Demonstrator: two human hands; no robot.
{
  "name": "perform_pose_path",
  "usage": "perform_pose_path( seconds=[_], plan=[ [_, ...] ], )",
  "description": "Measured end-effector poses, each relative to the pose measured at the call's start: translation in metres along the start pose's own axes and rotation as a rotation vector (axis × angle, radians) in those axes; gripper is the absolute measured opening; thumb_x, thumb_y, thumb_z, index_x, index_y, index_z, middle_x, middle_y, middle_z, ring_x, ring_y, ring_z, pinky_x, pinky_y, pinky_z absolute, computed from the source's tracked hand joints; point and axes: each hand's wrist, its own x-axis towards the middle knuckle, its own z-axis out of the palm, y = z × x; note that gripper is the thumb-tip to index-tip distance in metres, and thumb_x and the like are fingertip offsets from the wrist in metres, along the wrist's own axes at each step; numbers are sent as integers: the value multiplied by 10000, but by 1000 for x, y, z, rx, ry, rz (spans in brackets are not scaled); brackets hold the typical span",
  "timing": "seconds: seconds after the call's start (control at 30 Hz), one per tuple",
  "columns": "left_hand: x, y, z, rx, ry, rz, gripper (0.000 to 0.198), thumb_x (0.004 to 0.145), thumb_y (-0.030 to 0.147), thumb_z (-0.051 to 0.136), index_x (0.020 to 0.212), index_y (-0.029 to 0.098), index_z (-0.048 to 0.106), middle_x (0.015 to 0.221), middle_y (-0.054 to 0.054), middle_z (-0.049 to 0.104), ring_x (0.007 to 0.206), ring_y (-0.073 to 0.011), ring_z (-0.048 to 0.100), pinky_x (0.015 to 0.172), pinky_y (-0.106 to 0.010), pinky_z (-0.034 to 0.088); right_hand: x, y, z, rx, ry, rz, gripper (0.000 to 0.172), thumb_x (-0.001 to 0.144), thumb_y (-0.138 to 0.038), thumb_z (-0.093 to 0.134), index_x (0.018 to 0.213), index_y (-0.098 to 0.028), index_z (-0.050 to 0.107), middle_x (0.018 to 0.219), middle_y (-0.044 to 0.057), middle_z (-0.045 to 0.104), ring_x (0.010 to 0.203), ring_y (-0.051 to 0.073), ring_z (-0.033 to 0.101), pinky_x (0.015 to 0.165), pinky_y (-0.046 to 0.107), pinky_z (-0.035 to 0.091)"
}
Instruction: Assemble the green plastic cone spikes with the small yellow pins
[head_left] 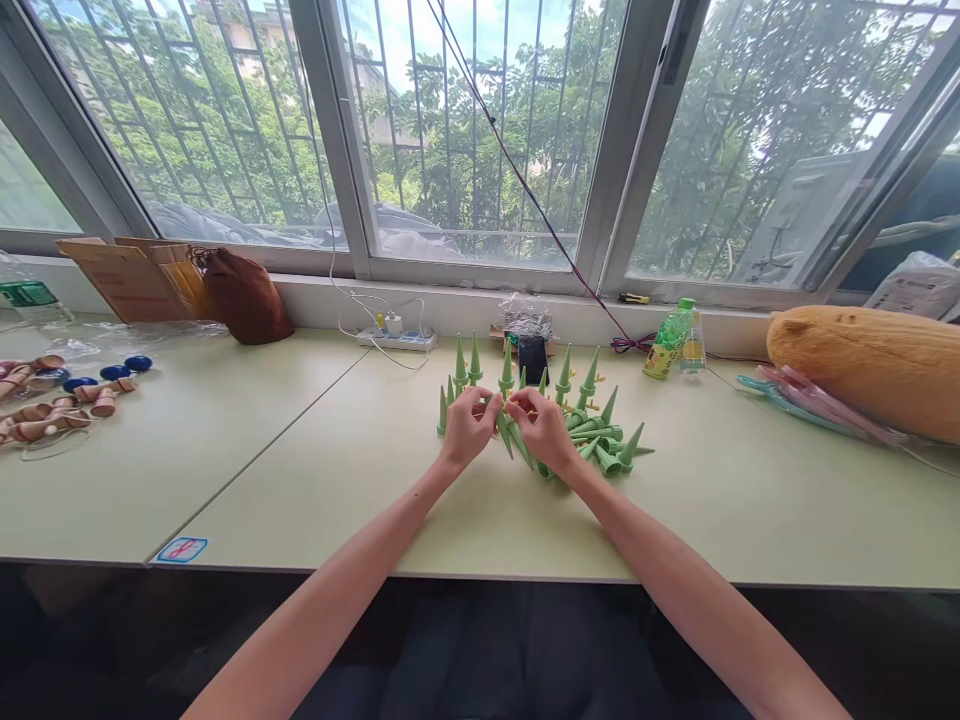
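My left hand (470,425) is closed on a green plant watering spike (505,438), whose tip slants down toward the table. Against it, my right hand (541,432) pinches at the spike's top, where a bit of a small yellow valve (509,404) shows between the fingertips. The fingers cover most of that joint. Behind my hands several green spikes (564,375) stand upright, some with yellow valves sticking out sideways. A loose heap of green spikes (609,455) lies just right of my right hand, pointing various ways.
A black phone-like object (533,360) stands behind the spikes. A power strip (397,340) with cables, a green bottle (670,340) and a tan plush (862,370) line the back. At left are wooden toys with blue balls (116,372), a brown pouch (246,297) and cardboard (135,280).
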Motion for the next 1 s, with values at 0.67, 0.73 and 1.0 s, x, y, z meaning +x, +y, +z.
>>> perform_pose_path(
  seconds=[0.67,0.73,1.0],
  plan=[
    [-6,1,1,91,-137,220,143,841,299,604,898,170,580,950,-52,531,657,-90,592,590,-227,584,2,3,1,-188,153,54,446,923,-460,445,569,-203,358,502,-46,352,506,106,280,524,259,264],
    [-5,2,1,97,-127,223,141,841,297,604,897,170,580,954,-53,535,664,-90,595,597,-227,586,2,2,1,-186,155,57,442,926,-459,442,573,-203,367,505,-45,362,507,107,294,526,258,270],
    [-6,4,2,90,-104,189,147,843,304,607,897,169,587,971,-51,528,694,-97,609,618,-239,595,1,0,-1,-141,140,59,369,938,-420,424,642,-201,429,533,-45,402,514,108,330,527,248,281]
  ],
)
